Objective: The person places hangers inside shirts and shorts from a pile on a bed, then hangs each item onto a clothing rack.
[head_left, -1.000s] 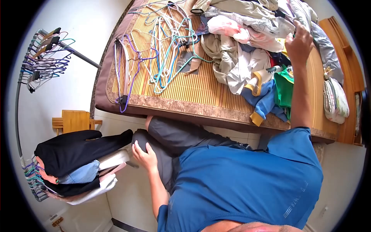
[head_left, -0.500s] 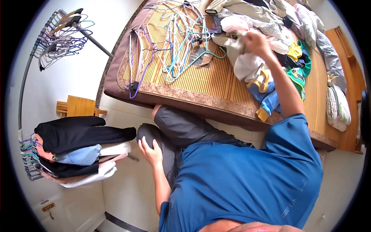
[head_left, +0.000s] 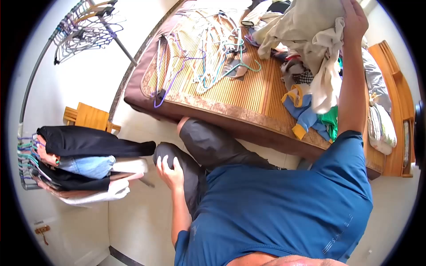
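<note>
My right hand is raised at the upper right, closed on a cream-white garment. The cloth hangs in loose folds above the clothes pile, its lower end dangling over it; its exact kind I cannot make out. Under it lie a blue garment with yellow edges, a green garment and a black-and-white checked cloth, partly covered. My left hand rests on my knee, fingers apart, holding nothing.
Loose hangers lie tangled on the bamboo mat of the bed. At left stands a metal rack with bare hangers and hung clothes. A wooden stool is beside it. Folded bedding lies by the headboard.
My right hand has lifted the cream-white garment off the pile, upward and to the right. More of the clothes beneath now show. My left hand stays on the knee; the view has shifted slightly.
</note>
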